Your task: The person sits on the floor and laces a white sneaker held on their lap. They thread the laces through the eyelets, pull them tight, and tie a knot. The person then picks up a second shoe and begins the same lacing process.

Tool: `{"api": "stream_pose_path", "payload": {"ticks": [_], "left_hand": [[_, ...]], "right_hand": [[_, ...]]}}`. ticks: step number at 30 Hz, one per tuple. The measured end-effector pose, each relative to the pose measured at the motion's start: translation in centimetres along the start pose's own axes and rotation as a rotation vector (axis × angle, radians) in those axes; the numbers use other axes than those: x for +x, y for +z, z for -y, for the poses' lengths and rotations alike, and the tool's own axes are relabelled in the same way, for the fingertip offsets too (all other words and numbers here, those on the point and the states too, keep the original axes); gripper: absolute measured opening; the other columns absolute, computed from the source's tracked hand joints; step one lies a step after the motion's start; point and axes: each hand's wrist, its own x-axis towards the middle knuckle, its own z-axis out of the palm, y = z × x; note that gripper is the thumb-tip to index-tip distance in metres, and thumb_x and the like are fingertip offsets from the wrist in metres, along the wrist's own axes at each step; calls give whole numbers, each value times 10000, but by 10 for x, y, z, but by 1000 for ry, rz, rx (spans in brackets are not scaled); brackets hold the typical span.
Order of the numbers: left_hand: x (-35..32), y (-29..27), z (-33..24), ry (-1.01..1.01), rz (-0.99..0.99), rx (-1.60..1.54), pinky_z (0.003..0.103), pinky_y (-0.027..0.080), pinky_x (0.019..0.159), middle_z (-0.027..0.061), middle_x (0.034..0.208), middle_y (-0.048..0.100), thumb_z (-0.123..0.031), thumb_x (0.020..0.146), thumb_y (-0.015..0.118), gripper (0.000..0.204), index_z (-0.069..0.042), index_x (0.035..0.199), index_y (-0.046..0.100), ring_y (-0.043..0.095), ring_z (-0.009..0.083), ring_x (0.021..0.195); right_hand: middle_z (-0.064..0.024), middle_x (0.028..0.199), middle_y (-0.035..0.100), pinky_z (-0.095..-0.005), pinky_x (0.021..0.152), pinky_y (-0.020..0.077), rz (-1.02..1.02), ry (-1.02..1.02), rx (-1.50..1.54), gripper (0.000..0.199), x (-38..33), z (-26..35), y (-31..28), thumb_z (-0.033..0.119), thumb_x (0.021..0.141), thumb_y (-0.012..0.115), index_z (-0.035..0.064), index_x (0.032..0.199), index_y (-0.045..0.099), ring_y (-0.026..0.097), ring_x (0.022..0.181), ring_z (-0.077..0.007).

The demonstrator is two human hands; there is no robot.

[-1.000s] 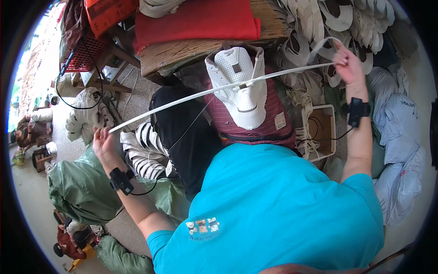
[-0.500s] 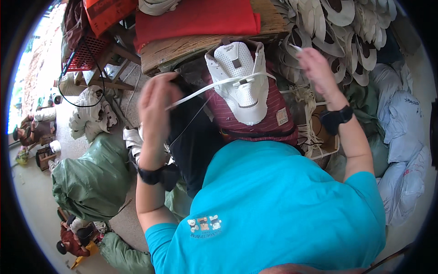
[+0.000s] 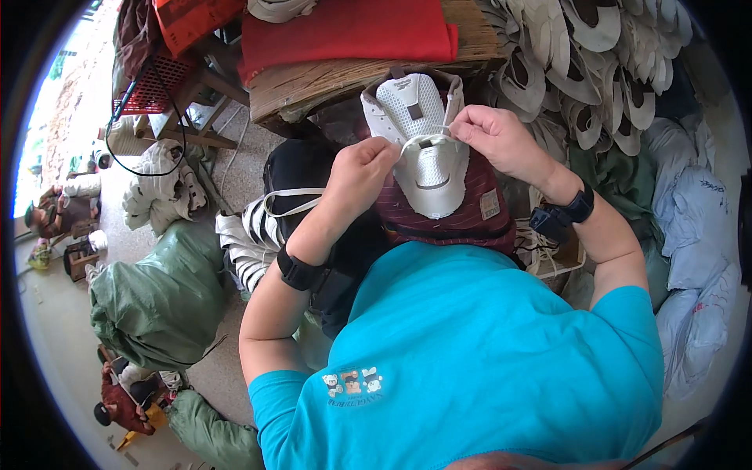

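A white shoe upper (image 3: pixel 432 186) with a perforated tongue lies on a dark red striped cloth (image 3: pixel 487 178) over my lap. On its left edge, my left hand (image 3: pixel 362 174) is closed in a pinch on the white shoelace. A loop of that shoelace (image 3: pixel 291 210) hangs out to the left of my wrist. My right hand (image 3: pixel 497 139) pinches the shoelace at the upper's right edge, thumb and forefinger together. Between the hands, the lace crosses the upper near its lowest eyelets. My fingers hide the exact holes.
A wooden bench (image 3: pixel 313 90) with a folded red cloth (image 3: pixel 348 31) stands ahead. Many grey-white shoe uppers (image 3: pixel 583 74) are piled at the far right. A box of loose laces (image 3: pixel 576 254) sits by my right side. Green sacks (image 3: pixel 160 294) and white bundles lie left; people sit beyond.
Both hands have come inward from wide apart to the upper's edges. The lace, stretched out to the left before, now hangs in a loop by my left wrist.
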Motion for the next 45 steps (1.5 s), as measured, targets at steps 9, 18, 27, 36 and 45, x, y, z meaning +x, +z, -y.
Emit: {"api": "stream_pose_path", "payload": {"ticks": [9, 18, 27, 36, 45], "left_hand": [[8, -11, -25, -250, 144, -283, 206, 371, 514, -20, 629, 536, -225, 978, 536, 285, -31, 846, 699, 450, 49, 539], [14, -2, -36, 225, -28, 806, 457, 501, 661, 191, 742, 635, -279, 939, 571, 304, -2, 842, 651, 644, 367, 741], [13, -12, -52, 315, 45, 957, 489, 506, 699, 183, 789, 646, -301, 921, 595, 299, -31, 804, 647, 643, 384, 802], [13, -21, -56, 541, 4, 1083, 443, 516, 788, 128, 958, 595, -170, 817, 709, 173, -45, 918, 646, 628, 345, 936], [31, -40, -56, 668, 182, 938, 432, 494, 833, 117, 1005, 563, -66, 718, 757, 337, -42, 995, 567, 590, 348, 979]], "right_hand": [[54, 694, 533, -228, 593, 392, -36, 19, 208, 197, 8, -18, -1, 171, 935, 651, 31, 799, 619, 444, 668, -8], [-4, 601, 550, -253, 542, 389, -180, -90, -317, 133, 3, 17, -2, 99, 810, 659, 29, 727, 582, 493, 575, -65], [-103, 654, 620, -357, 606, 434, -228, -211, -464, 114, 2, 12, 3, 139, 756, 663, 63, 715, 589, 573, 586, -274], [-60, 872, 615, -383, 730, 445, -227, -518, -829, 160, 9, 27, -2, 138, 771, 720, 78, 842, 590, 603, 842, -260], [-72, 948, 561, -402, 765, 492, 263, -436, -836, 191, 37, 45, -32, 196, 812, 745, 63, 910, 648, 614, 899, -290]]}}
